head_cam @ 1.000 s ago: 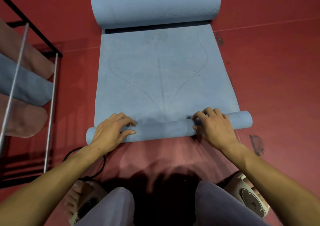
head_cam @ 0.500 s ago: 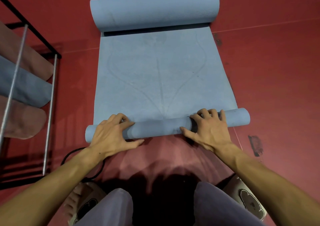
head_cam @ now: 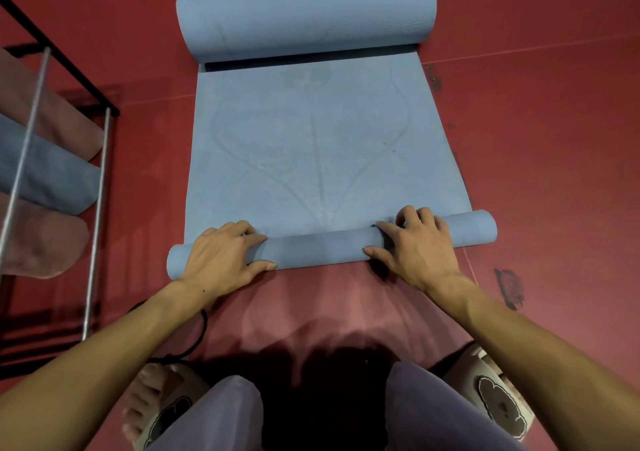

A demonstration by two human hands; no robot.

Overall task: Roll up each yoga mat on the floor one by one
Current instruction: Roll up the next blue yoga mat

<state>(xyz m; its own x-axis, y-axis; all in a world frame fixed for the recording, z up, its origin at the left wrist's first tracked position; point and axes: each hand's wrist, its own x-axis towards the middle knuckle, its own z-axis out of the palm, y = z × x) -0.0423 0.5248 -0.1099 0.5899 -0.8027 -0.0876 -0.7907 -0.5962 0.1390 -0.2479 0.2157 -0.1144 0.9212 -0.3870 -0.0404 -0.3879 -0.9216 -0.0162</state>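
A: Head view, quick pass. Biggest thing is the red floor (head_cam: 536, 139), filling everything.

B: And on it?

A: Blue yoga mat (head_cam: 311, 146) lying flat in the middle, running near to far. Far end is a thick roll (head_cam: 304, 21); near end is a thin roll (head_cam: 322, 248) lying left to right, slightly tilted, right end farther away.

B: Anything left of it?

A: Metal rack (head_cam: 97, 208) at the left edge, rolled mats (head_cam: 52, 173) stacked inside, pinkish and blue. Well apart from the blue mat.

B: Hands?

A: Both on the thin near roll. Left hand (head_cam: 221, 255) sits near the roll's left end, fingers curled over the top, thumb on the near side, so it grips the roll. Right hand (head_cam: 412, 243) is toward the right end, fingers curled over the far side, thumb on the near side, also gripping. Hands are well apart, bare roll between them.

B: Smaller stuff?

A: Person's knees in grey trousers (head_cam: 433, 412) at the bottom, slippers (head_cam: 498, 402) with a dark print. Black cable loop (head_cam: 202, 329) on the floor under the left forearm. Dark smudge (head_cam: 509, 284) on the floor, right of the mat.
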